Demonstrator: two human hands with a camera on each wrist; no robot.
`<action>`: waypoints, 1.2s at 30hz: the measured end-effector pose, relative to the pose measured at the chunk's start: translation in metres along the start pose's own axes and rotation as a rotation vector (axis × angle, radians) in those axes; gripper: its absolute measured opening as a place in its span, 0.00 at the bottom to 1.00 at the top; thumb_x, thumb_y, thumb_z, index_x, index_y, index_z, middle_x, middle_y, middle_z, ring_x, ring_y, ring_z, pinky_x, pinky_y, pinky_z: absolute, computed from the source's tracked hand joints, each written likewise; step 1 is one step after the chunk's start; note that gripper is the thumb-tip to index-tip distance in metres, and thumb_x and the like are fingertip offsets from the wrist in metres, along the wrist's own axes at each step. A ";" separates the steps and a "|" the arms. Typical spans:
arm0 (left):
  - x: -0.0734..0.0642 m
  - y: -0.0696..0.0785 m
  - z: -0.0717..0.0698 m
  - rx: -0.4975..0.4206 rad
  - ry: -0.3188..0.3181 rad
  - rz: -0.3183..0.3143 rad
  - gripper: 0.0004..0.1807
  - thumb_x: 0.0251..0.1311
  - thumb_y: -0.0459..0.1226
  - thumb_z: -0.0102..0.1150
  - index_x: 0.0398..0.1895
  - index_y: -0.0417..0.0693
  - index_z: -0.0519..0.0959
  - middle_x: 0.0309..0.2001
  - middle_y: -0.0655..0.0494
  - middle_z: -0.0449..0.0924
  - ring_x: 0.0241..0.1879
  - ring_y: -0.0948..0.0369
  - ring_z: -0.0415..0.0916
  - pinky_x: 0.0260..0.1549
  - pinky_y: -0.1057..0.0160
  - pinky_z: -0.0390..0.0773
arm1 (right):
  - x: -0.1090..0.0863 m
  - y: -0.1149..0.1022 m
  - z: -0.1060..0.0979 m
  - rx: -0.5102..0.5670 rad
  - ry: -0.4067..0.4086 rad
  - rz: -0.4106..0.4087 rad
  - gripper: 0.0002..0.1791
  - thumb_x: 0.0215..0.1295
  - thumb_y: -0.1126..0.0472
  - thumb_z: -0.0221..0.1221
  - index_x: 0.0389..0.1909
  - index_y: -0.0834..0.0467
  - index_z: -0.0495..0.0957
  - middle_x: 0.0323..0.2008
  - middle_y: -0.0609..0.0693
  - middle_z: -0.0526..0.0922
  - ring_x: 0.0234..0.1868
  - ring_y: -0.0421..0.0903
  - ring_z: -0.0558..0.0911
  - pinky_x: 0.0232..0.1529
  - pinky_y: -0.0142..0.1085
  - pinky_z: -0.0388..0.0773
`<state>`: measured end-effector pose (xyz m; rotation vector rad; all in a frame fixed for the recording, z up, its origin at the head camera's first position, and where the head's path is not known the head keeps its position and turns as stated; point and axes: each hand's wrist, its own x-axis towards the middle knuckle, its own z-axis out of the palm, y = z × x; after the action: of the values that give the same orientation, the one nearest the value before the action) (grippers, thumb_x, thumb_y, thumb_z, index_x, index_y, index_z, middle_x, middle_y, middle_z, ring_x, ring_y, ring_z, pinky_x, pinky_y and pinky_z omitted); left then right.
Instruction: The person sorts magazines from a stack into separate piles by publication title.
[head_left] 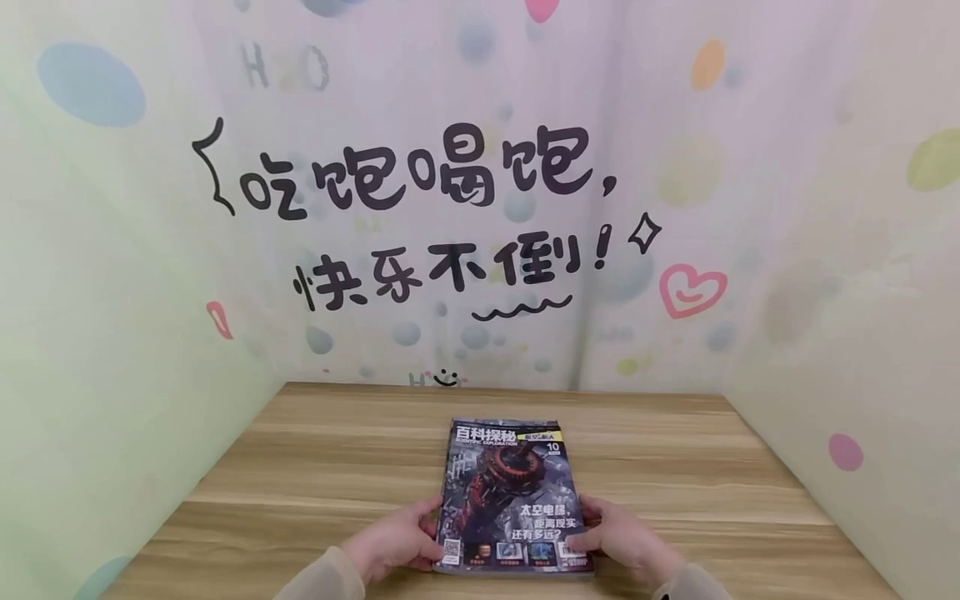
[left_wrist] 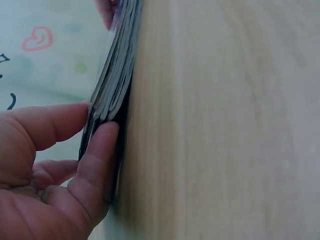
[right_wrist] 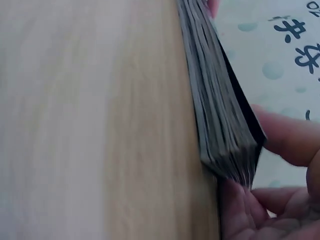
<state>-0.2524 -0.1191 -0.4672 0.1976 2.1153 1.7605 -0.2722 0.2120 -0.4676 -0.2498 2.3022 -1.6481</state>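
Note:
A stack of magazines [head_left: 510, 492] with a dark, machine-themed cover and white Chinese title lies near the front of the wooden table. On its left edge my left hand [head_left: 397, 537] grips the near corner, thumb over the cover. My right hand [head_left: 626, 533] holds the opposite edge the same way. In the left wrist view, the left hand [left_wrist: 60, 175] pinches the layered page edges [left_wrist: 117, 65] between thumb and fingers. The right wrist view has the right hand [right_wrist: 285, 175] around the other side of the thick stack [right_wrist: 215, 95], fingers tucked beneath its corner.
The wood-grain table [head_left: 300, 450] runs back to a printed curtain [head_left: 450, 333] with black Chinese lettering, coloured dots and a pink heart. Curtain walls [head_left: 840, 333] also close in the left and right sides.

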 end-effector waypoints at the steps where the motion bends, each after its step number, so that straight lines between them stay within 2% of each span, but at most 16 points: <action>1: 0.000 0.000 0.001 0.014 0.001 0.007 0.46 0.49 0.21 0.59 0.72 0.28 0.48 0.37 0.44 0.70 0.30 0.56 0.75 0.29 0.59 0.80 | 0.001 -0.001 0.003 -0.008 0.035 0.012 0.48 0.47 0.71 0.68 0.65 0.81 0.52 0.54 0.69 0.73 0.51 0.56 0.75 0.54 0.49 0.75; 5: -0.002 0.000 0.004 0.075 0.013 0.030 0.45 0.52 0.23 0.60 0.71 0.28 0.49 0.38 0.44 0.69 0.29 0.57 0.74 0.28 0.58 0.80 | 0.004 -0.002 0.011 -0.046 0.147 0.044 0.46 0.43 0.74 0.69 0.63 0.81 0.56 0.54 0.70 0.74 0.52 0.57 0.75 0.55 0.52 0.73; 10: -0.005 0.001 0.005 0.104 0.035 0.055 0.44 0.51 0.24 0.63 0.71 0.28 0.52 0.38 0.44 0.69 0.28 0.57 0.72 0.27 0.58 0.80 | 0.004 -0.002 0.012 -0.041 0.187 0.058 0.44 0.42 0.77 0.67 0.63 0.79 0.59 0.54 0.70 0.74 0.51 0.57 0.76 0.56 0.54 0.71; 15: -0.003 0.001 0.008 0.135 0.097 0.067 0.43 0.47 0.25 0.67 0.68 0.29 0.58 0.42 0.42 0.68 0.30 0.55 0.72 0.23 0.57 0.79 | 0.002 -0.001 0.012 -0.015 0.206 0.069 0.43 0.42 0.77 0.66 0.63 0.78 0.60 0.49 0.67 0.76 0.45 0.53 0.78 0.50 0.47 0.77; 19: 0.001 0.003 0.011 0.249 0.184 0.085 0.39 0.44 0.29 0.70 0.63 0.29 0.66 0.43 0.43 0.69 0.38 0.52 0.70 0.34 0.54 0.77 | -0.001 -0.002 0.013 -0.001 0.213 0.078 0.43 0.42 0.76 0.66 0.64 0.77 0.60 0.48 0.65 0.76 0.43 0.51 0.78 0.47 0.46 0.78; 22: 0.005 0.005 0.014 0.264 0.212 0.088 0.37 0.44 0.31 0.70 0.59 0.26 0.67 0.40 0.46 0.69 0.40 0.52 0.68 0.40 0.54 0.73 | -0.002 -0.002 0.014 0.005 0.214 0.095 0.44 0.42 0.75 0.66 0.64 0.76 0.59 0.50 0.66 0.75 0.44 0.52 0.77 0.49 0.48 0.76; 25: 0.007 0.006 0.016 0.217 0.213 0.074 0.35 0.47 0.31 0.68 0.58 0.23 0.66 0.39 0.45 0.71 0.40 0.52 0.70 0.42 0.50 0.74 | -0.004 -0.001 0.016 0.015 0.211 0.098 0.44 0.43 0.73 0.66 0.65 0.76 0.59 0.49 0.65 0.76 0.44 0.52 0.77 0.49 0.48 0.76; 30: 0.008 0.007 0.019 0.136 0.226 0.058 0.32 0.51 0.31 0.63 0.57 0.19 0.64 0.46 0.34 0.76 0.46 0.47 0.75 0.50 0.43 0.73 | -0.005 0.001 0.017 0.044 0.190 0.069 0.42 0.47 0.71 0.65 0.64 0.78 0.58 0.47 0.60 0.78 0.42 0.49 0.78 0.45 0.42 0.78; 32: 0.009 0.006 0.020 0.083 0.219 0.057 0.32 0.53 0.30 0.60 0.57 0.18 0.63 0.48 0.33 0.76 0.46 0.48 0.76 0.50 0.45 0.74 | -0.005 0.002 0.018 0.051 0.190 0.057 0.41 0.49 0.71 0.63 0.64 0.78 0.58 0.46 0.60 0.78 0.41 0.48 0.78 0.43 0.40 0.78; 36: 0.010 0.005 0.020 -0.020 0.212 0.038 0.33 0.55 0.30 0.57 0.59 0.16 0.59 0.42 0.43 0.77 0.38 0.55 0.73 0.39 0.57 0.77 | -0.004 0.005 0.020 0.046 0.218 0.031 0.36 0.52 0.70 0.61 0.63 0.79 0.60 0.44 0.59 0.78 0.40 0.48 0.78 0.41 0.39 0.78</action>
<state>-0.2542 -0.0962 -0.4675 0.0479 2.2508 1.8983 -0.2620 0.1970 -0.4775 -0.0252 2.4052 -1.7888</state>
